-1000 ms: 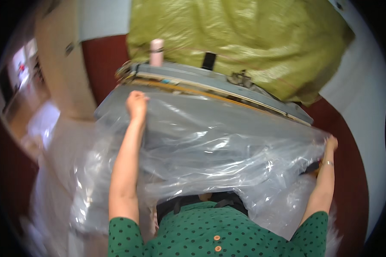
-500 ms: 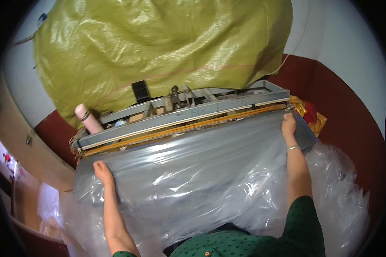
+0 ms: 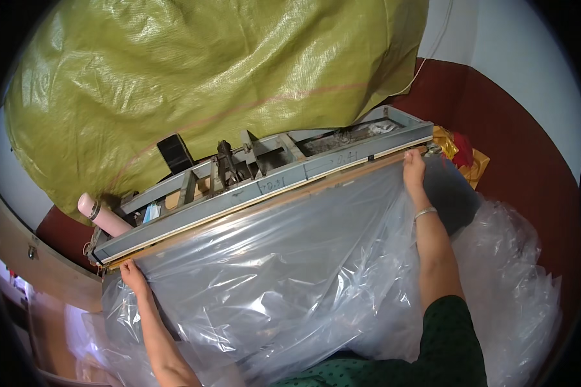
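Hands grip the far edge of a large clear plastic sheet (image 3: 271, 271), which lies spread over the near side of a long grey sealing machine (image 3: 265, 187) and drapes down toward the person. The left hand (image 3: 133, 273) pinches the sheet's far left corner against the machine's wooden front strip, fingers curled over the film. The right hand (image 3: 414, 170), a thin bangle on its wrist, presses the far right corner flat against the same strip with fingers together. A pink flask (image 3: 103, 216) lies at the machine's left end. Behind the machine bulges a big olive-green woven sack (image 3: 206, 77). Crumpled clear plastic (image 3: 516, 271) heaps at the right
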A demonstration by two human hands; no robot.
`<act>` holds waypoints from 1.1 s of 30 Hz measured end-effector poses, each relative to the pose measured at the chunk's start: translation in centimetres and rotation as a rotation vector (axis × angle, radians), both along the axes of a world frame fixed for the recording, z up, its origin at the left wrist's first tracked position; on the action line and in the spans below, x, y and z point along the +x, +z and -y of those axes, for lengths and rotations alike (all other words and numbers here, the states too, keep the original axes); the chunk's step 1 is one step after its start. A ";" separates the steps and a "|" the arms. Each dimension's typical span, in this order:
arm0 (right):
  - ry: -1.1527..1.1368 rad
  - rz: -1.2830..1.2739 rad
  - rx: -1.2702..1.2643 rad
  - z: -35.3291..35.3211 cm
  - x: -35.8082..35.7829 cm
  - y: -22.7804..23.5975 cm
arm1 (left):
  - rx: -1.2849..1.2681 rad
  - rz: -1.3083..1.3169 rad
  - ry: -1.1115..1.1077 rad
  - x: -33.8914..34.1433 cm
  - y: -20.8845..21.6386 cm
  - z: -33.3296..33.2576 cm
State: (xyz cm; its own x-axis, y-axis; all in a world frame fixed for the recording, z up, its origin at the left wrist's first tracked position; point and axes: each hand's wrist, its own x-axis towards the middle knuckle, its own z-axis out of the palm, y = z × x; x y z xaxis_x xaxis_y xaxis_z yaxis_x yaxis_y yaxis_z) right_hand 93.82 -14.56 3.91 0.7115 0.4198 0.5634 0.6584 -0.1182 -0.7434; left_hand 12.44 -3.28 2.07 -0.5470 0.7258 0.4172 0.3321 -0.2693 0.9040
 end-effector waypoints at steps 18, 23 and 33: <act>-0.169 0.146 0.145 -1.0 2.3 -1.8 | -0.056 0.024 0.131 1.2 1.0 0.0; -0.163 0.178 0.123 -1.0 2.7 -1.9 | -0.021 -0.110 0.275 0.0 0.9 0.2; -0.080 0.301 0.173 -2.4 -6.3 7.0 | -0.036 -0.134 -0.314 2.2 6.6 6.5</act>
